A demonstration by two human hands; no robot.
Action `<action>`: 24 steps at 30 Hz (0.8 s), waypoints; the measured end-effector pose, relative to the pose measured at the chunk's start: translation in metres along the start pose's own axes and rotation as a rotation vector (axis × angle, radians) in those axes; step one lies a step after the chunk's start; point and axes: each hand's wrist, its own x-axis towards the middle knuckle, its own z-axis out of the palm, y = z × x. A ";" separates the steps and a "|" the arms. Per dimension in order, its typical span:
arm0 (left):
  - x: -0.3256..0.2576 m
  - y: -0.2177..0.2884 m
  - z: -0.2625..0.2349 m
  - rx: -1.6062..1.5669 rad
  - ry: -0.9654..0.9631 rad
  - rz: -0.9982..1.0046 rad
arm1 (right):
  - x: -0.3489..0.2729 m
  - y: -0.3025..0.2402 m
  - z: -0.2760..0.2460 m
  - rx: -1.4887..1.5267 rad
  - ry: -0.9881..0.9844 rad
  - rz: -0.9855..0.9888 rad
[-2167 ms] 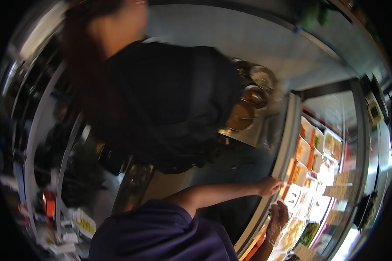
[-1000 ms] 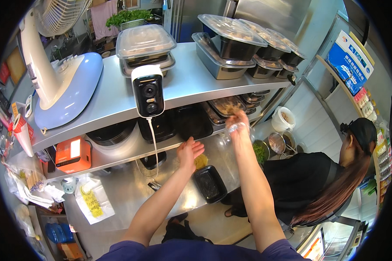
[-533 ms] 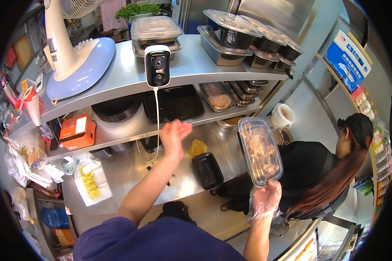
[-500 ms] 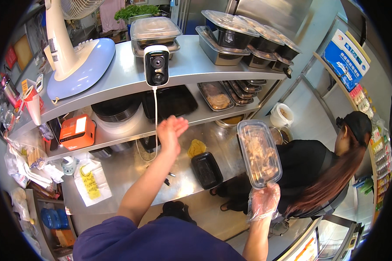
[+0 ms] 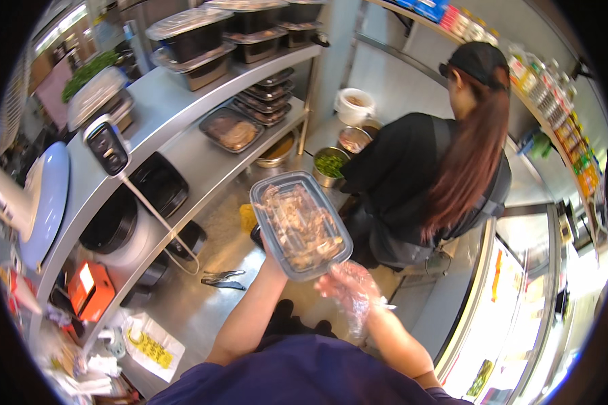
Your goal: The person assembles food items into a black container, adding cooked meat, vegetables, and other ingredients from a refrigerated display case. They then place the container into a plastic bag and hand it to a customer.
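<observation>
A clear-lidded takeaway container (image 5: 302, 226) with pieces of brownish food inside is held up in front of me, tilted. My bare left hand (image 5: 272, 262) supports its left side from beneath, with most of the fingers hidden behind it. At the container's near right corner, my right hand (image 5: 351, 289), in a clear plastic glove, has its fingers closed on the rim. Below, on the steel counter, lie tongs (image 5: 224, 279). A yellow cloth-like piece (image 5: 248, 219) shows partly behind the container, beside a mostly hidden black tray.
Another person (image 5: 412, 169) in black with a cap stands close on the right, beside a pot of chopped greens (image 5: 330, 164) and a white bucket (image 5: 355, 106). Filled containers (image 5: 231, 128) line the shelves. A cabled camera (image 5: 107, 146) and a fan base (image 5: 46, 206) stand at left.
My left hand has come over to the container and now holds it too. The container has moved left in the picture, and my view has turned to the right.
</observation>
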 end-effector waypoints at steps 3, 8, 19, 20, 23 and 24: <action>-0.015 -0.019 0.055 -0.112 -0.088 -0.323 | -0.006 -0.003 -0.062 -0.759 0.298 -0.492; -0.042 -0.051 0.004 -0.089 0.121 -0.489 | 0.044 -0.090 -0.026 -1.358 -0.090 -0.830; -0.136 -0.038 -0.017 -0.085 0.109 -0.100 | 0.115 -0.042 0.086 -1.078 -1.134 -0.010; -0.154 -0.036 -0.018 -0.079 0.117 -0.023 | 0.118 -0.027 0.101 -1.204 -1.234 -0.213; -0.227 -0.027 -0.003 -0.089 0.104 0.183 | 0.089 0.011 0.165 -1.441 -1.433 -0.672; -0.249 -0.026 -0.013 -0.089 0.143 0.254 | 0.081 0.032 0.182 -1.359 -1.488 -0.695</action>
